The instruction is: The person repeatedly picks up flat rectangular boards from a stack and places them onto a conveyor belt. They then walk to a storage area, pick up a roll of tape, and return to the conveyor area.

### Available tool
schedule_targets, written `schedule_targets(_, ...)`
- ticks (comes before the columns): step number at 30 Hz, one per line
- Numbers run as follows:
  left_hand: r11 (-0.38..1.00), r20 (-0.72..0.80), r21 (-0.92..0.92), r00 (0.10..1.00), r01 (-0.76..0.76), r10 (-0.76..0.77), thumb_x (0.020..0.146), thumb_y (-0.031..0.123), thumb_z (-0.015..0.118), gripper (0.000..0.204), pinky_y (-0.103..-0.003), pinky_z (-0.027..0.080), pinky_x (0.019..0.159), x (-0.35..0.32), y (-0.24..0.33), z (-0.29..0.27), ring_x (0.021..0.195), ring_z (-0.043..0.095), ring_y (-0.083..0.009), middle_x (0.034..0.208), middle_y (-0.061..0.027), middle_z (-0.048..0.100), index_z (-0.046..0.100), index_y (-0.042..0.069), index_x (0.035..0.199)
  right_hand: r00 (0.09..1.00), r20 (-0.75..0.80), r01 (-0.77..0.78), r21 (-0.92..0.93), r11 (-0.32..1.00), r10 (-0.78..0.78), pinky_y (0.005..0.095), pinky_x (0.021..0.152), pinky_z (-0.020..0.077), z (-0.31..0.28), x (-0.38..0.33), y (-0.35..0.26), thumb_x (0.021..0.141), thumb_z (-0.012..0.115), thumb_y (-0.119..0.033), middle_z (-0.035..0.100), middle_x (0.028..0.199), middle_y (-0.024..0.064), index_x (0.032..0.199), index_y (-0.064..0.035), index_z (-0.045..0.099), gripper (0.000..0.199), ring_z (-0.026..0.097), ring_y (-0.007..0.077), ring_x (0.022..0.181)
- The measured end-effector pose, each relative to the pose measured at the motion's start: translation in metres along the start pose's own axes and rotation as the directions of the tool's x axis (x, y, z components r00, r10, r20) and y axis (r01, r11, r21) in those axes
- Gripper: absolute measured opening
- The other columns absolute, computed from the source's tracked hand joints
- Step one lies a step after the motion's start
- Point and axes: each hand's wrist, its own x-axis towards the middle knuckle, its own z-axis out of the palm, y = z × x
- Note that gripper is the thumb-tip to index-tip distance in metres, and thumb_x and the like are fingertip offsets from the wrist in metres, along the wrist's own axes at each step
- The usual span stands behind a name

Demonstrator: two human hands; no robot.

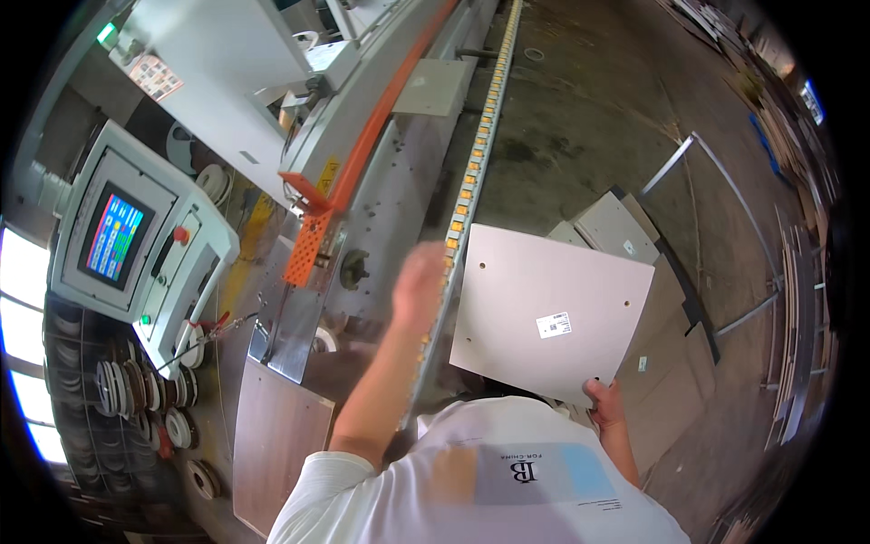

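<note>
A pale beige furniture panel (553, 290), with small holes near its corners and a white label on its face, tilts in front of me. My right hand (605, 403) grips its near right corner, thumb on the upper face and fingers out of sight underneath. At the panel's left runs a long rail of orange rollers (469, 181). My left hand (421, 283) is by this rail, smeared by motion, so its fingers cannot be made out. Whether it touches the rollers is unclear.
A large machine with an orange guard (306, 258) and a control panel (116, 236) stands left. A wood-grain board (279, 444) lies below it. Rolls of edge banding (181, 426) fill the lower left. Stacked boards (616, 231) and a metal frame (739, 186) are at right.
</note>
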Motion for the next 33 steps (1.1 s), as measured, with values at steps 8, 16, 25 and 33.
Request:
schedule_targets(8, 0.716, -0.242, 0.625, 0.949, 0.31, -0.2, 0.107, 0.029, 0.055, 0.046, -0.036, 0.043, 0.108, -0.092, 0.038, 0.021, 0.127, 0.055, -0.0182, 0.134, -0.0107, 0.061, 0.053, -0.001, 0.142, 0.982, 0.167, 0.088, -0.002, 0.996, -0.086, 0.0388, 0.099, 0.052, 0.028, -0.001, -0.01, 0.072, 0.09, -0.026, 0.064, 0.128, 0.0073, 0.142, -0.003, 0.052, 0.084, 0.062, 0.0241, 0.119)
schedule_targets(16, 0.748, -0.428, 0.619, 0.901, 0.239, 0.067, 0.106, 0.034, 0.058, 0.038, -0.028, 0.045, 0.086, -0.11, 0.047, 0.038, 0.096, 0.053, -0.0105, 0.105, -0.0026, 0.061, 0.057, 0.003, 0.126, 0.959, 0.281, 0.112, -0.282, 0.953, -0.029, 0.0358, 0.087, 0.0539, 0.041, 0.016, -0.006, 0.076, 0.083, -0.026, 0.065, 0.117, 0.0069, 0.135, -0.0033, 0.055, 0.069, 0.064, 0.0203, 0.105)
schedule_targets(25, 0.82, -0.331, 0.562, 0.938, 0.109, 0.102, 0.1, 0.014, 0.054, 0.035, -0.029, 0.049, 0.088, -0.144, 0.062, 0.016, 0.098, 0.059, -0.013, 0.109, -0.0053, 0.065, 0.056, 0.003, 0.133, 0.942, 0.333, 0.063, -0.296, 0.953, 0.041, 0.0396, 0.092, 0.0539, 0.062, 0.004, -0.005, 0.077, 0.077, -0.014, 0.063, 0.12, 0.0093, 0.139, -0.0048, 0.051, 0.067, 0.063, 0.0233, 0.109)
schedule_targets(33, 0.769, -0.264, 0.477, 0.904, 0.426, -0.337, 0.098, 0.01, 0.06, 0.036, -0.033, 0.055, 0.088, -0.205, 0.054, -0.033, 0.105, 0.065, -0.0157, 0.119, -0.0062, 0.069, 0.062, 0.003, 0.133, 0.971, 0.235, -0.004, -0.165, 0.986, 0.043, 0.0335, 0.079, 0.0527, 0.078, 0.009, 0.012, 0.08, 0.073, -0.009, 0.065, 0.108, 0.0045, 0.126, -0.0036, 0.06, 0.049, 0.061, 0.0173, 0.092)
